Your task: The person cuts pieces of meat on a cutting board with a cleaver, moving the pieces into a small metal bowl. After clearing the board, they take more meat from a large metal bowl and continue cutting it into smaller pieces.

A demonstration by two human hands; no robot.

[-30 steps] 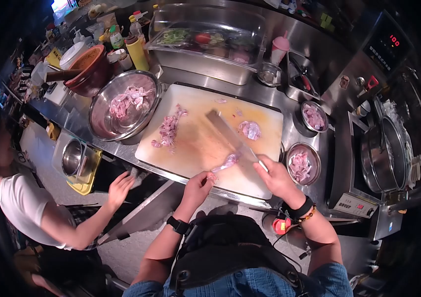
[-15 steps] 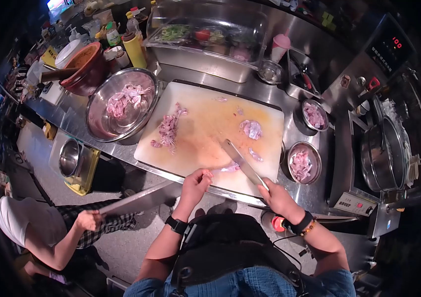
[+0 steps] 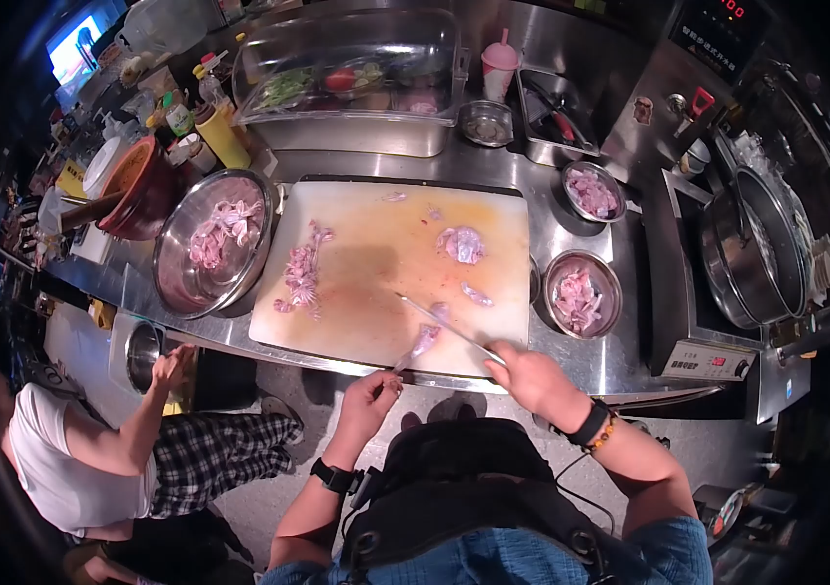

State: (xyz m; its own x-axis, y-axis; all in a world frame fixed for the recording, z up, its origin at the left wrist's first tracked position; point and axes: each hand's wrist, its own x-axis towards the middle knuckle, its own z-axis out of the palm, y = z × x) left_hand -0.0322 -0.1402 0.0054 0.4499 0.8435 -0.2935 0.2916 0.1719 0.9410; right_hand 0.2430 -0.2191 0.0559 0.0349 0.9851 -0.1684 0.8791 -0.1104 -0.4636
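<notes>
My right hand [image 3: 532, 378] is wrapped round the handle of a knife [image 3: 449, 325], its blade slanting up-left over the board's near edge. With fingers pinched, my left hand [image 3: 371, 402] grips the near end of a thin pink-purple raw strip [image 3: 424, 338], squid-like in look. The strip stretches toward the blade. Beneath lies a white cutting board [image 3: 337, 219], stained yellowish. On it are a pile of frilly pink pieces [image 3: 301, 273] at left, a rounded purplish lump [image 3: 461, 245] at right and a small sliver [image 3: 476, 293].
A large steel bowl [image 3: 167, 255] of pink pieces stands left of the board. Two smaller bowls, one near [image 3: 613, 320] and one farther [image 3: 616, 207], stand right. Behind is a clear-lidded container [image 3: 366, 132]. A co-worker [image 3: 83, 458] is at left.
The view has shifted, so the board sits further left. My left hand has drawn the strip back past the board's near edge. The co-worker's hand has risen, and the large blade beside it is gone.
</notes>
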